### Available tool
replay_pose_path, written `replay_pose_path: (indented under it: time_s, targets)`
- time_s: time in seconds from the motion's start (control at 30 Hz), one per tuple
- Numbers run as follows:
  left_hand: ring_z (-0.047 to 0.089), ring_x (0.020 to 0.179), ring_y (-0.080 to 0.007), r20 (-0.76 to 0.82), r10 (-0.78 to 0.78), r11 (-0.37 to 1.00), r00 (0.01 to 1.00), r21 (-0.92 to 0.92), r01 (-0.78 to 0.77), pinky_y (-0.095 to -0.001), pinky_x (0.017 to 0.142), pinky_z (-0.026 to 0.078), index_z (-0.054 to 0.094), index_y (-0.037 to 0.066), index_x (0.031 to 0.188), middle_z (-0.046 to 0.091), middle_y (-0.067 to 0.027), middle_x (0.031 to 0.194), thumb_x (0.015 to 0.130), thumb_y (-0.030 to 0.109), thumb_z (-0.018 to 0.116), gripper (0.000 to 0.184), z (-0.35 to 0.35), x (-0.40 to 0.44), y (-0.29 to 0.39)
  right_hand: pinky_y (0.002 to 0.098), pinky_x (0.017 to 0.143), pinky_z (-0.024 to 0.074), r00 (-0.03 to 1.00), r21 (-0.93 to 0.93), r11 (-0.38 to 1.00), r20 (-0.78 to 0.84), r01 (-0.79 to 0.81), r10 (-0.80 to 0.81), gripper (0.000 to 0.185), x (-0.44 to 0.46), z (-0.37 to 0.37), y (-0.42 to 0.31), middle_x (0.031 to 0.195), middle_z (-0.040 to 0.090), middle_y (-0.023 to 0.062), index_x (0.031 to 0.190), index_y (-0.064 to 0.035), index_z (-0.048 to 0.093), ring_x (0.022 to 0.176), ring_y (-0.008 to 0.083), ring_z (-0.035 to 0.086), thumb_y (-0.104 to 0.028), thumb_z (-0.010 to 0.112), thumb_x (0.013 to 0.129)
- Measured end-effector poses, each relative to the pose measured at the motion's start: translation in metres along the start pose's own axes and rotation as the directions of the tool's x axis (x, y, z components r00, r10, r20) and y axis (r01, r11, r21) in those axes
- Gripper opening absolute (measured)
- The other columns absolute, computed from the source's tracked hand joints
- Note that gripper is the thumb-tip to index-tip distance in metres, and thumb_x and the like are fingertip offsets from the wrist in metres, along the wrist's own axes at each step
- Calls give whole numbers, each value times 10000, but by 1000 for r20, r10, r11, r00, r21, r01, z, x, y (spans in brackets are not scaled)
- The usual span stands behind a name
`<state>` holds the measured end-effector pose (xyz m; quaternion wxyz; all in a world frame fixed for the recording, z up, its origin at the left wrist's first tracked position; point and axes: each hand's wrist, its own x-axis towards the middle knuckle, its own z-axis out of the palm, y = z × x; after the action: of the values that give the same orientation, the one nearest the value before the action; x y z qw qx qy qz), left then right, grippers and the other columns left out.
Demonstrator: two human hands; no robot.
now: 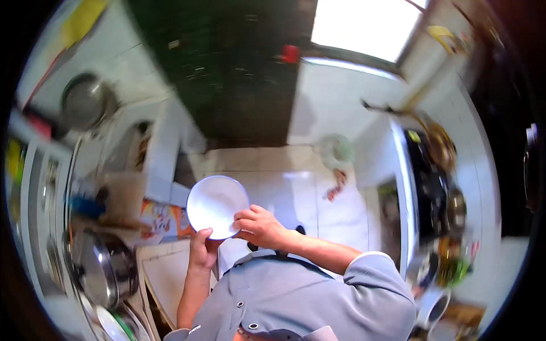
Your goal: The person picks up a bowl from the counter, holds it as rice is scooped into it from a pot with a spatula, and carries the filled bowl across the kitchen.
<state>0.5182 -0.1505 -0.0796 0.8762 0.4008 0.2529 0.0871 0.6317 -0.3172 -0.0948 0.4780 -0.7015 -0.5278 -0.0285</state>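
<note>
A white bowl [217, 203] with a thin blue rim is held in front of my body, its inside turned up toward the camera. My left hand [206, 245] grips the near edge, thumb over the rim and the other fingers mostly hidden beneath. At the lower right edge, my right hand [257, 227] is closed on the same rim, with its fingertips reaching over the inside. No contents can be made out in the bowl.
On the left counter stand a steel pot [108, 270] and stacked plates [114, 324]. A stove [426, 193] with a golden pan [439, 146] is on the right. A pale green basin [336, 150] sits on the tiled floor before a dark door [233, 74].
</note>
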Motion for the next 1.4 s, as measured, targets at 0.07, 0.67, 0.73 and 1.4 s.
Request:
replay_pose_path:
  time_s: [0.07, 0.67, 0.73, 1.4]
  targets:
    - [566, 1079, -294, 85, -143, 989, 986, 53, 138, -459, 898, 511, 401, 29, 1300, 540, -129, 1190, 717, 147, 564, 616, 24, -4, -27, 356, 729, 486, 995, -75, 994, -60, -82, 78, 331, -49, -25, -8, 1076, 574, 64, 983, -116, 602, 857, 262, 571, -172, 763, 699]
    - [574, 1030, -293, 507, -713, 701, 485, 507, 501, -432, 803, 530, 354, -16, 1288, 521, -164, 1174, 743, 110, 506, 579, 283, -108, -350, 412, 816, 466, 79, -169, -265, -944, -949, 319, 162, -647, -325, -159, 914, 606, 138, 888, -64, 655, 877, 330, 571, -201, 602, 818]
    - [569, 1044, -284, 494, -748, 664, 444, 556, 500, -432, 815, 528, 338, 2, 1309, 508, -154, 1199, 734, 103, 488, 603, 317, -120, -366, 433, 801, 466, -39, -58, -467, -980, -883, 196, 155, -705, -340, -170, 915, 603, 135, 875, -76, 641, 864, 348, 568, -215, 605, 816]
    - [530, 1123, -268, 363, -931, 356, 44, 873, 334, -453, 892, 500, 312, 60, 1359, 471, -116, 1257, 708, 169, 527, 694, 475, -90, -517, 427, 773, 493, -826, 545, -634, -469, -549, 312, 339, -799, -357, -103, 918, 674, 149, 879, -100, 701, 899, 328, 638, -408, 574, 817]
